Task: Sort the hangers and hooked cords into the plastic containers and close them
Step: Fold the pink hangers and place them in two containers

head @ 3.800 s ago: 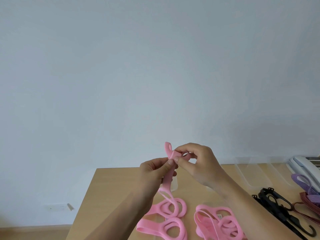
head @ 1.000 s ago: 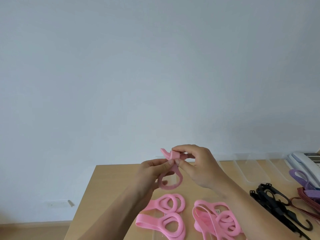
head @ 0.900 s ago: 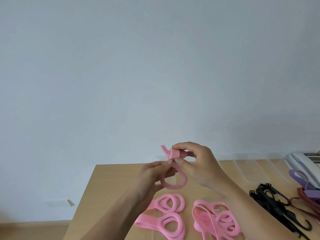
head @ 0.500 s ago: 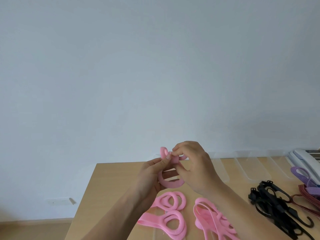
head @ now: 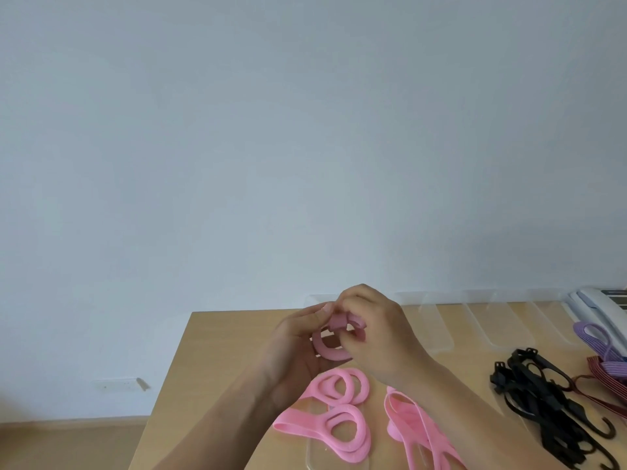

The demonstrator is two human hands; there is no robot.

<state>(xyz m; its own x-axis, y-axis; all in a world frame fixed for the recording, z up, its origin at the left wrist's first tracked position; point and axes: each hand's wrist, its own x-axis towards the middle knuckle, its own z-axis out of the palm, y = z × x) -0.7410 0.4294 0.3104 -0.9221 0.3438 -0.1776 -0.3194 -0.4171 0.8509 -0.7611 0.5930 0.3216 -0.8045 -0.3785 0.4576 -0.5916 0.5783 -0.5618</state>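
Above the wooden table [head: 217,354], both hands work one pink flexible hanger [head: 326,351], folded into a small coil. My left hand [head: 298,340] pinches its left side, thumb on top. My right hand [head: 376,330] curls over the coil from the right and hides most of it. More pink hangers [head: 339,412] lie flat on the table below, some over a clear plastic lid or container [head: 315,452]. A second pink bundle [head: 417,432] lies to their right.
Clear plastic containers [head: 488,320] stand along the table's back edge. Black hooked hangers [head: 549,401] lie at the right, with purple hangers [head: 593,340] and dark red cords [head: 607,385] beyond. A white telephone [head: 597,303] sits at the far right corner. Floor and a wall socket show left.
The long pink hanger has been rolled from a hanging strip into a tight coil. Both hands have lowered slightly toward the table, and my right hand now covers more of the coil.
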